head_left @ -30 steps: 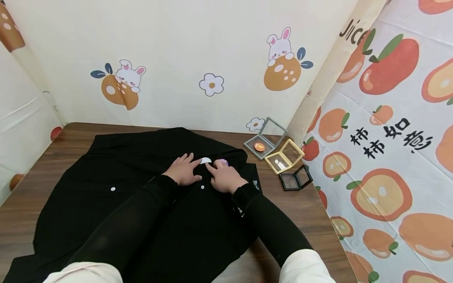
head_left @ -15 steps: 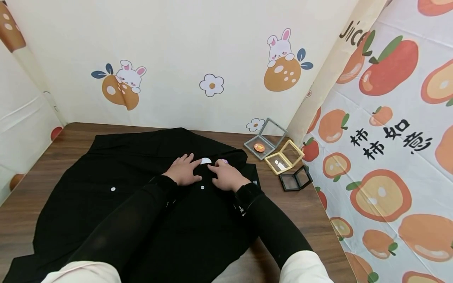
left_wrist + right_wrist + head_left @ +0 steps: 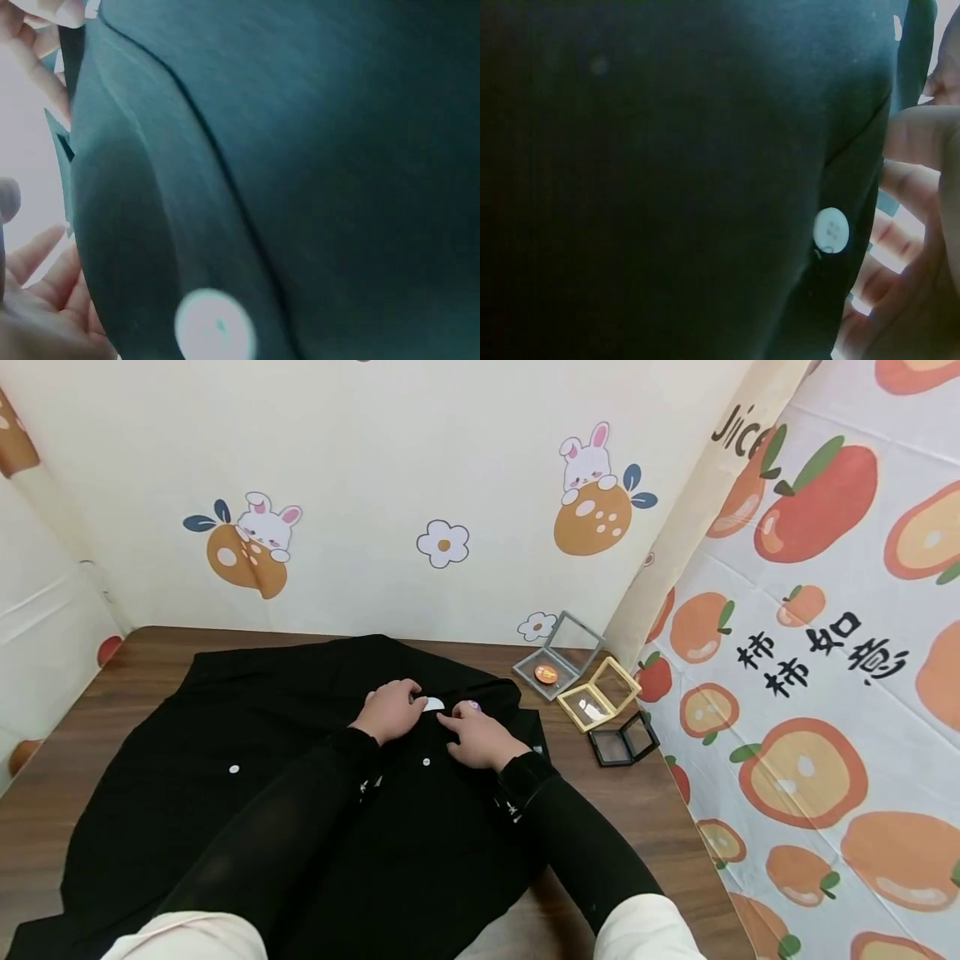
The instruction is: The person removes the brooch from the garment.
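Observation:
A black button-up garment (image 3: 262, 710) with white buttons lies spread over the table. Close to its far edge, a white half-round piece (image 3: 433, 703) shows between the two hands. My left hand (image 3: 390, 710) rests on the cloth at its left, fingers somewhat bent; the left wrist view shows a gap between thumb and fingers. My right hand (image 3: 483, 735) touches the cloth just right of the white piece, its index finger pointing toward it. A small purple patterned piece (image 3: 472, 705) peeks out past the right fingers, mostly covered. In the right wrist view, cloth with a white button (image 3: 831, 230) hides the fingertips.
Right of the garment stand three opened display cases: grey (image 3: 551, 664) holding a round orange badge (image 3: 546, 674), gold (image 3: 600, 693) and black (image 3: 624, 741). The wooden table (image 3: 600, 827) meets a bunny-print backdrop (image 3: 337, 568) behind and a fruit-print one (image 3: 780, 693) at right.
My left fingers, earlier spread straight on the cloth, have bent and drawn nearer the white piece. The right hand first shifted slightly right, covering more of the purple piece, then stayed nearly still.

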A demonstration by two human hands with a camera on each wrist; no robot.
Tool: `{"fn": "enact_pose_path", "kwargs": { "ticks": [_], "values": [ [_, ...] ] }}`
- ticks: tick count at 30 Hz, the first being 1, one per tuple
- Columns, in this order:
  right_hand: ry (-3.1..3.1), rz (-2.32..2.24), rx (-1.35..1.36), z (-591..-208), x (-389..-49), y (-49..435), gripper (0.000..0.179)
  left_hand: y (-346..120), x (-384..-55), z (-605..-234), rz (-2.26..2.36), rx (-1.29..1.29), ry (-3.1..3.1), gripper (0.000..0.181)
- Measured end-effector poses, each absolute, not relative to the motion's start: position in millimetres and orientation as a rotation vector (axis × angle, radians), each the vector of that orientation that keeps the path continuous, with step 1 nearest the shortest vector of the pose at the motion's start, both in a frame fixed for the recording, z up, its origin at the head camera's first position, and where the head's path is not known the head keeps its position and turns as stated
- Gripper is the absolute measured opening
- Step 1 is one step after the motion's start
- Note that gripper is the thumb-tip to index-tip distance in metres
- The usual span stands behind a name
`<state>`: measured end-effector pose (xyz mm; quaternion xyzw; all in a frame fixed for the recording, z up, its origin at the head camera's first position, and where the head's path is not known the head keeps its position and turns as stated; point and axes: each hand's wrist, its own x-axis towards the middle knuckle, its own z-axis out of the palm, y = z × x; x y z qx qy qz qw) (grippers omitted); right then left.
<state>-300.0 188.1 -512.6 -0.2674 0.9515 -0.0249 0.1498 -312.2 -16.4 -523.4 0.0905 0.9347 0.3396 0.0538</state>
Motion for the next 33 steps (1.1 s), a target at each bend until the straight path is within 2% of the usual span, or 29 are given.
{"fn": "enact_pose_path", "kwargs": {
  "ticks": [9,23,33],
  "values": [
    [2.733,-0.064,-0.804,-516,-298,188,0.059,-12,-322,-524,1.270,0.157,2.626,0.035],
    [2.760,0.040,-0.887,-514,-298,188,0.059,-5,-325,-522,1.190,0.144,2.777,0.014],
    [2.758,0.024,-0.855,-514,-296,192,0.060,-2,-328,-528,1.179,0.119,2.802,0.016]
  ]
}}
